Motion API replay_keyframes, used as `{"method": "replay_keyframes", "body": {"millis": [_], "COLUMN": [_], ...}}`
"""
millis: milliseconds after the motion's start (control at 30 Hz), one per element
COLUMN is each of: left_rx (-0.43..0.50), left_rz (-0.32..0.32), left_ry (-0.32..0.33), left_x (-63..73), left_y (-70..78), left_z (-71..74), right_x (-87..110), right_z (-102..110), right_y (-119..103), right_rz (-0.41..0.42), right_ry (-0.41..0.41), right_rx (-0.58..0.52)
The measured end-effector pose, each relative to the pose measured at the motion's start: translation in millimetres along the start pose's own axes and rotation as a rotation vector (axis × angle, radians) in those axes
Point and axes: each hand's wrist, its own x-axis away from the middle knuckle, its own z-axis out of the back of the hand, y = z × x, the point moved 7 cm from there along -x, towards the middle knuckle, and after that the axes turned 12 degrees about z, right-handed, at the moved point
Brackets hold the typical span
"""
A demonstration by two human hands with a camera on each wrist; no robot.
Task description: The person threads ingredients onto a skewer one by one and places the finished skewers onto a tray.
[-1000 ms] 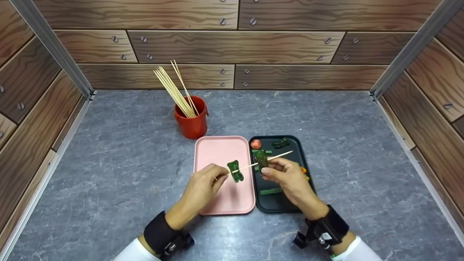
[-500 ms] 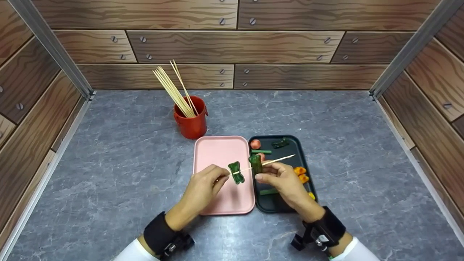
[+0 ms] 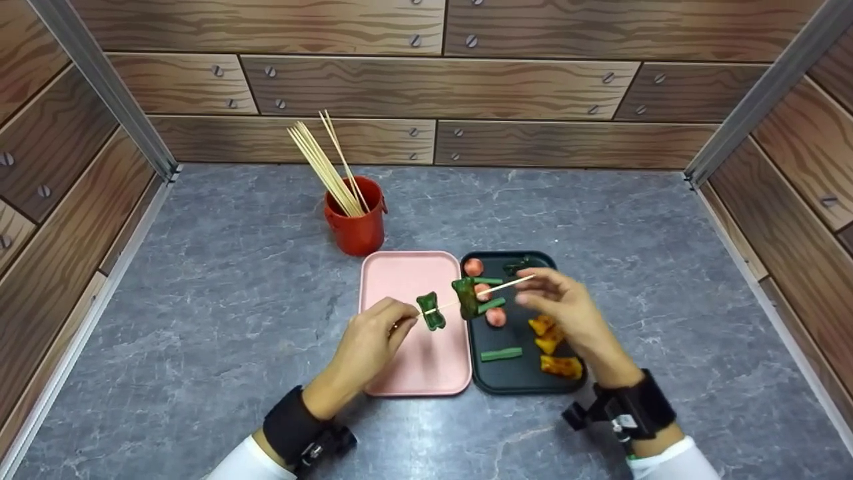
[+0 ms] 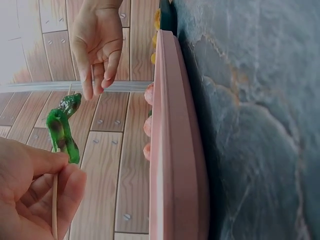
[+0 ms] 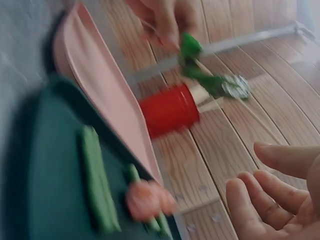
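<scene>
My left hand (image 3: pixel 373 340) pinches a bamboo skewer (image 3: pixel 506 285) near one end, holding it above the two trays. Two green pepper pieces (image 3: pixel 431 311) are threaded on it: one right by my left fingertips, the other, a browned pepper piece (image 3: pixel 466 298), farther along toward the point. My right hand (image 3: pixel 566 307) is by the skewer's pointed end over the dark tray, fingers loosely bent and holding nothing. In the left wrist view the right hand (image 4: pixel 100 55) hangs beyond the peppers (image 4: pixel 62 130). The right wrist view shows its thumb close to the skewer tip.
A pink tray (image 3: pixel 406 273) adjoins a dark green tray (image 3: pixel 513 379), which holds pink balls (image 3: pixel 495 317), green sticks (image 3: pixel 501 354), yellow pieces (image 3: pixel 561 367) and a dark green piece (image 3: pixel 523 265). Behind them stands a red bucket (image 3: pixel 360 233) of bamboo skewers (image 3: pixel 320 167).
My right hand slid the second pepper piece along the skewer toward the left hand, then let go and drew away to the right. The left hand has kept its grip nearly in place.
</scene>
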Motion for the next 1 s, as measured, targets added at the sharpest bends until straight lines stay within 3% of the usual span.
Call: {"method": "replay_keyframes", "body": {"millis": [200,433,733,1000], "left_rx": [-0.01,-0.022,-0.045,-0.075], "left_rz": [0.003,-0.005,-0.007,0.015], "left_ry": [-0.001,0.007,-0.01,-0.043], "left_x": [0.0,-0.4,-1.2,-1.5], "left_y": [-1.4,-0.6,0.8,-0.4], "left_z": [0.8,1.4,0.0,-1.2], "right_x": [-10.7,-30.9,-45.8,-55.2], "right_z": [20,31,34,29], "right_y": [-2,6,21,30], "right_rz": [0.009,0.059,0.075,0.102], "right_ry": [0.001,-0.088,-0.147,-0.234], "right_rx": [0.132,0.497,0.807,0.94]}}
